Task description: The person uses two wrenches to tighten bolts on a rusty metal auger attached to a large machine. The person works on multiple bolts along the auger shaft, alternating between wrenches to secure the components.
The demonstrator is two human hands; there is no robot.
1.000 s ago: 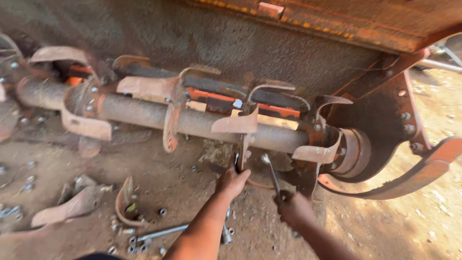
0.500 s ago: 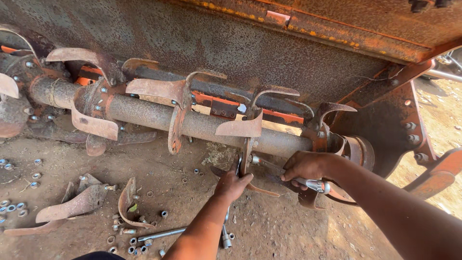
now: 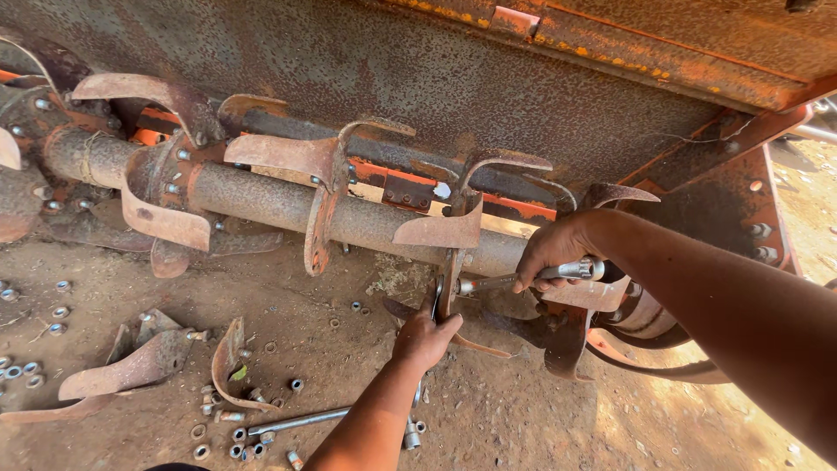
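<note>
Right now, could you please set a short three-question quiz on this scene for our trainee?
1. True or false: the right hand grips a shiny metal ratchet wrench.
2. The left hand is at: A) the loose curved blades on the ground, B) the lower part of a rusty curved blade mounted on the rusty rotor shaft, C) the orange frame.
3. What small silver parts lie scattered on the dirt at left?

Key: 1 true; 2 B; 3 loose nuts, near the detached rusty blades and a long steel bar.
</note>
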